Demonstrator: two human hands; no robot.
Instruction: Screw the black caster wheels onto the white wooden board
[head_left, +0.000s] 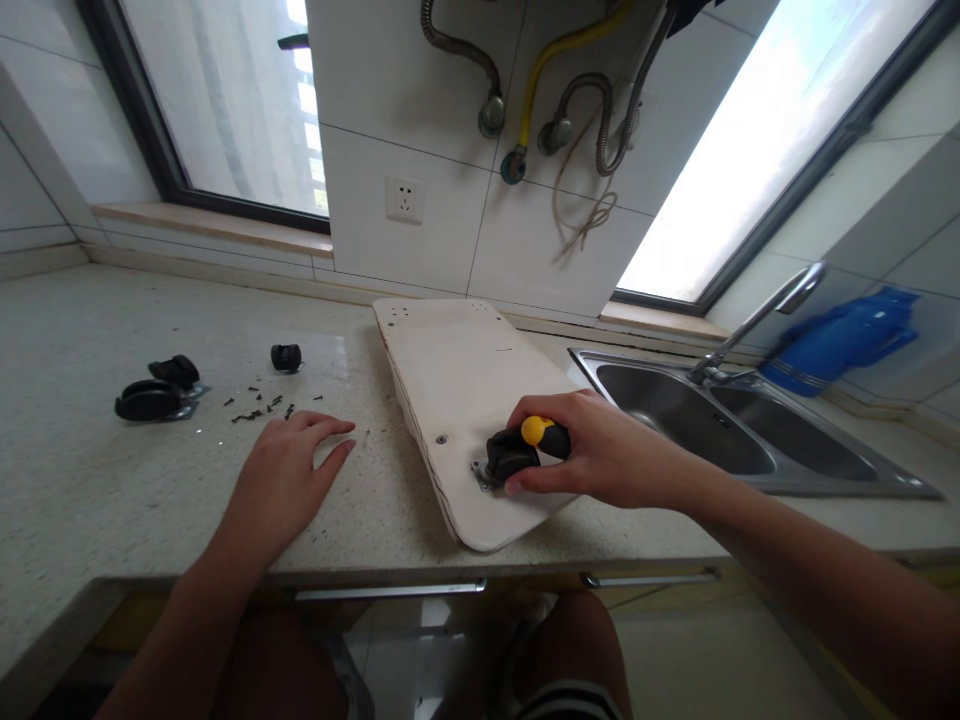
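A cream board (457, 370) with rounded corners lies on the countertop, with small holes at its far corners. On its near end sits a black caster wheel (511, 456) with a metal mounting plate. My right hand (600, 450) grips a screwdriver with a yellow and black handle (535, 431), and its fingers also reach around the caster. The screwdriver's shaft is hidden. Left of the board, my left hand (289, 475) hovers over the counter, thumb and fingers apart, holding nothing. Several dark screws (262, 408) lie scattered just beyond its fingers.
Two black casters (161, 395) lie at the left, and another small caster (286, 358) stands beyond the screws. A steel double sink (675, 420) with a faucet (757, 320) is at the right, beside a blue object (844, 340). Hoses and a wall socket (404, 199) are behind.
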